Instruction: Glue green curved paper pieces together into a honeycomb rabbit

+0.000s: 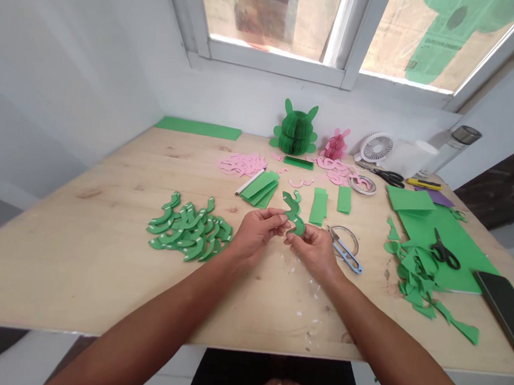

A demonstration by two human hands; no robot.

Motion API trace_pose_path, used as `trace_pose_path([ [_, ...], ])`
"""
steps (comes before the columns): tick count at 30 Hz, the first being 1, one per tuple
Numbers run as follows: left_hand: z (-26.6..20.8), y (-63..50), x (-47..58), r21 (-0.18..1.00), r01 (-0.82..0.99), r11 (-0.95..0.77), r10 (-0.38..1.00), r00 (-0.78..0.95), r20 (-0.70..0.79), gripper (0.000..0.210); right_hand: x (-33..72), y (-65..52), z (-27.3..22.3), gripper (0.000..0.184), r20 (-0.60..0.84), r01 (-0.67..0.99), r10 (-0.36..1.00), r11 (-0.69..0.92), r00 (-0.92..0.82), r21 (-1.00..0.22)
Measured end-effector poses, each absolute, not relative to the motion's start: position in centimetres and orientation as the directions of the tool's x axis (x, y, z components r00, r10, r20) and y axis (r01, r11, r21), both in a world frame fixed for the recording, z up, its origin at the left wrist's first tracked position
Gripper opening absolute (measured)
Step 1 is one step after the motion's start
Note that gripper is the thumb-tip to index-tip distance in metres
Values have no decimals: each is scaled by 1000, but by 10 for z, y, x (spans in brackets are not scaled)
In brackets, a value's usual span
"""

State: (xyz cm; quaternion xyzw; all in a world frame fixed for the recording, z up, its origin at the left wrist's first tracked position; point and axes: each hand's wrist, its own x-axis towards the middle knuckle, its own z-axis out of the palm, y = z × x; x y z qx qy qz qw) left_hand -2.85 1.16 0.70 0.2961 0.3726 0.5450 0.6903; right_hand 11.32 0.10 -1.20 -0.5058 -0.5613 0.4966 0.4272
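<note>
A wavy green paper cutout (293,207) is held up over the middle of the table between both hands. My left hand (258,231) pinches its left side, and my right hand (315,250) grips its lower end with thumb and fingers. White marks show on the cutout. Left of my left hand lies a heap of similar curved green pieces (192,229), also with white marks. Beside my right hand rest blue thread snips (346,252) and a roll of tape (352,235). Small white scraps (299,313) are scattered below my hands.
Folded green strips (260,188) and pink cutouts (242,163) lie farther back. A green honeycomb paper figure (295,133) and a smaller pink one (337,145) stand by the wall. Black scissors (445,250), green scraps (415,270) and a phone (506,310) are at right.
</note>
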Motion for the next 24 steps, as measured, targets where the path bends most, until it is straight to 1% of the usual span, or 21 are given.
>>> trace_pose_path([
  [6,8,12,-29,818,-532,220,975,129,-179,19,113,0,-10,22,9,127,989,28,-148,-991],
  [9,9,13,-29,839,-506,201,980,94,-178,18,113,1,-4,20,42,132,987,63,-153,-989],
  [12,11,12,-29,877,-445,181,983,62,-171,18,114,1,0,20,47,84,991,58,-126,-995],
  [16,12,11,-27,901,-393,183,983,83,-163,18,115,2,0,19,42,23,996,44,-77,-999],
  [20,12,11,-27,911,-366,189,981,107,-161,19,117,2,-2,19,65,33,994,68,-83,-997],
  [24,9,12,-28,932,-313,184,982,86,-165,24,117,2,-2,20,65,49,996,68,-65,-997],
])
